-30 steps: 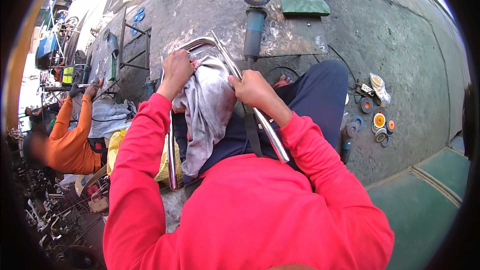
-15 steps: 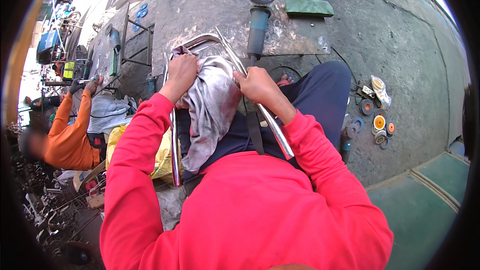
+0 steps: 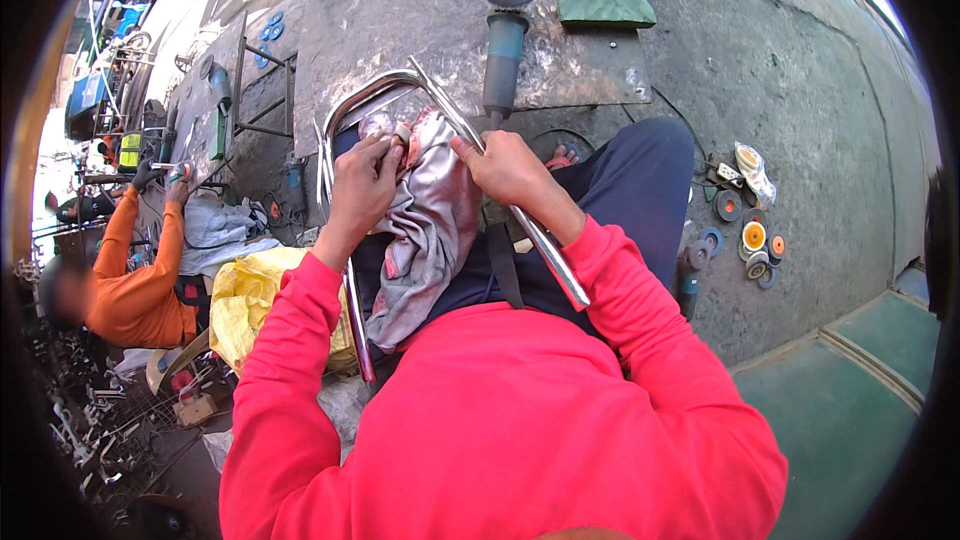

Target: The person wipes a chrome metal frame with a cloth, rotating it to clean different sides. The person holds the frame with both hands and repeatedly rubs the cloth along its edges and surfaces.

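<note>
A bent chrome metal tube frame (image 3: 380, 90) lies across my lap, its curved end pointing away from me. A grey, red-stained cloth (image 3: 430, 230) hangs between its two rails. My left hand (image 3: 362, 185) grips the top of the cloth beside the left rail. On the right rail, my right hand (image 3: 510, 170) is closed around the tube. Both of my sleeves are red.
An angle grinder (image 3: 503, 35) lies on the concrete ground ahead, with a green pad (image 3: 605, 10) beside it. Several grinding discs (image 3: 750, 235) sit at the right. A person in orange (image 3: 140, 280) works at the left, near a yellow bag (image 3: 255, 300) and metal scrap.
My hands and the frame have shifted slightly; the left hand has slid down onto the cloth's upper edge. The person in orange has raised an arm.
</note>
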Demonstrator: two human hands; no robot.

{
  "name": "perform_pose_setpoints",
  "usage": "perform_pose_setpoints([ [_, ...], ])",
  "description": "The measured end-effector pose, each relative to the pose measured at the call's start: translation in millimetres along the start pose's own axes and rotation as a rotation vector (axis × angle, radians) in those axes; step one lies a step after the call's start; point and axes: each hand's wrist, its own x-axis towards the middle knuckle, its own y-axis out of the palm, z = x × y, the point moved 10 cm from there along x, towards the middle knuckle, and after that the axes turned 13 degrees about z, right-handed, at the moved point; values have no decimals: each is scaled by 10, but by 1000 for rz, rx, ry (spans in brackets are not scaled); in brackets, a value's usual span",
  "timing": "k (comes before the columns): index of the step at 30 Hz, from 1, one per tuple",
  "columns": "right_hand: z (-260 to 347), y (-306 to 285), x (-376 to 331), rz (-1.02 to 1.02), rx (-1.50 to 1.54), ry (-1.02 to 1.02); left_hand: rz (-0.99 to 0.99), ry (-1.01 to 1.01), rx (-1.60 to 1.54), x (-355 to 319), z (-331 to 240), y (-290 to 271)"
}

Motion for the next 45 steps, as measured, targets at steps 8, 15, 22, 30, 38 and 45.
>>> perform_pose_setpoints([
  [8,22,28,78,-50,62,-116,199,-88,225,-31,-77,561],
  [15,-97,49,47,21,140,-23,429,21,158,192,39,973],
  [22,-174,-25,27,53,115,113,487,-10,308,-36,197,756],
  [30,-99,0,43,53,125,45,51,-388,-103,104,540,544],
  [38,7,5,1,27,65,10,-199,-526,-498,553,778,696],
  [45,-15,-9,-21,7,14,8,87,-452,-1386,530,646,1108],
])
